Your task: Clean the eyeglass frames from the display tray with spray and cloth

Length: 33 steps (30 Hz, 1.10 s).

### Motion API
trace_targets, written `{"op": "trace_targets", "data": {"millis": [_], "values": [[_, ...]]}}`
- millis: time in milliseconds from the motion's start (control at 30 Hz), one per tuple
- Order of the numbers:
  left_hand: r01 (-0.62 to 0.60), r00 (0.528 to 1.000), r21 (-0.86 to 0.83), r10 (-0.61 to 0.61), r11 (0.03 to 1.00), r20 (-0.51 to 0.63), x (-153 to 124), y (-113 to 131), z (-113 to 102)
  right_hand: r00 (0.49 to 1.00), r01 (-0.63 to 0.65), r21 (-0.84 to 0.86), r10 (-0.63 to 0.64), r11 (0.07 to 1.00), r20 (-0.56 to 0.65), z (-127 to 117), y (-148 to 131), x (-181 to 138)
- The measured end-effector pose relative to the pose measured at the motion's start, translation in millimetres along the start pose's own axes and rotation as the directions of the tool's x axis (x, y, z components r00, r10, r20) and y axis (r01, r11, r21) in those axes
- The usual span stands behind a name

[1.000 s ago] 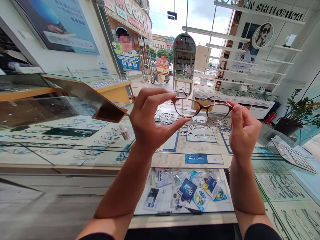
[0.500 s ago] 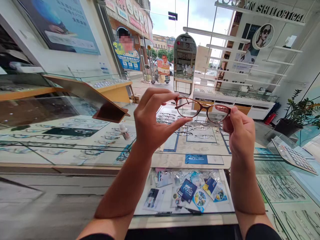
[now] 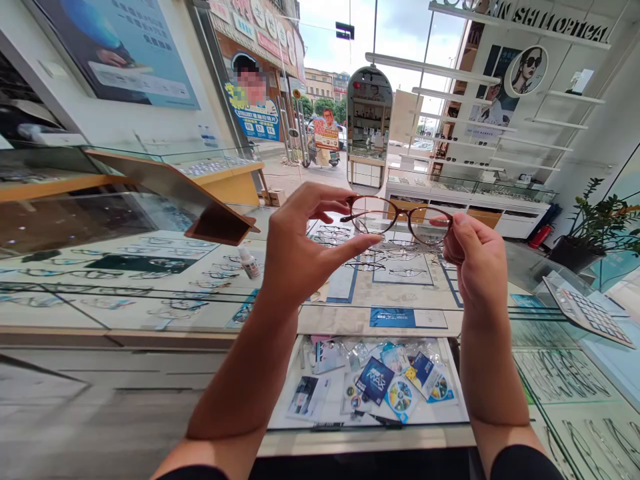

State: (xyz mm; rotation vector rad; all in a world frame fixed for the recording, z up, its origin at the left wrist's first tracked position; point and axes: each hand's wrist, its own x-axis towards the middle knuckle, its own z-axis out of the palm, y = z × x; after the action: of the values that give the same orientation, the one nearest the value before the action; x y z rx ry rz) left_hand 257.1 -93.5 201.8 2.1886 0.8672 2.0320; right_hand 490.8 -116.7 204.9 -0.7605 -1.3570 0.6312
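A pair of eyeglasses (image 3: 404, 211) with thin reddish-brown rims is held up at chest height, over the glass counter. My left hand (image 3: 307, 243) grips its left end, with the index finger at the upper outer corner and the thumb stretched under the left lens. At the other end, my right hand (image 3: 475, 250) pinches the outer corner beside the right lens, its fingers curled. One temple arm shows behind the left lens; the other is mostly hidden by my right hand.
The glass counter (image 3: 335, 320) holds rows of spectacle frames and leaflets under it. A small white bottle (image 3: 249, 262) stands to the left, near a tilted brown-edged mirror or panel (image 3: 220, 223). On the right are a lens sample board (image 3: 590, 310) and a potted plant (image 3: 580, 230).
The eyeglasses have shifted slightly left and turned a little, so the temple arm behind the left lens sits differently. My right hand has moved slightly left with them.
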Motion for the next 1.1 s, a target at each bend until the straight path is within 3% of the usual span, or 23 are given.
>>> {"op": "trace_targets", "data": {"millis": [133, 367, 667, 900, 1100], "values": [[0.092, 0.996, -0.081, -0.09, 0.992, 0.025, 1, -2, 0, 1.0, 0.026, -0.019, -0.026, 0.999, 0.006, 0, -1, -1], [0.24, 0.966, -0.353, -0.185, 0.904, 0.183, 8, -28, 1, 0.998, 0.033, -0.036, -0.031, 0.999, 0.051, 2, -5, -8], [0.124, 0.992, -0.452, -0.102, 0.883, 0.072, 8, -30, 4, 0.999, -0.023, 0.006, 0.022, 1.0, 0.031, 0, 1, -1], [0.1, 0.995, -0.556, -0.091, 0.825, 0.045, 5, -28, 8, 0.994, -0.074, 0.082, 0.067, 0.994, 0.082, 3, 2, 1], [0.143, 0.989, -0.433, -0.143, 0.89, 0.032, 4, -22, 7, 0.991, -0.103, 0.065, 0.097, 0.993, 0.097, 4, 1, 2]]}}
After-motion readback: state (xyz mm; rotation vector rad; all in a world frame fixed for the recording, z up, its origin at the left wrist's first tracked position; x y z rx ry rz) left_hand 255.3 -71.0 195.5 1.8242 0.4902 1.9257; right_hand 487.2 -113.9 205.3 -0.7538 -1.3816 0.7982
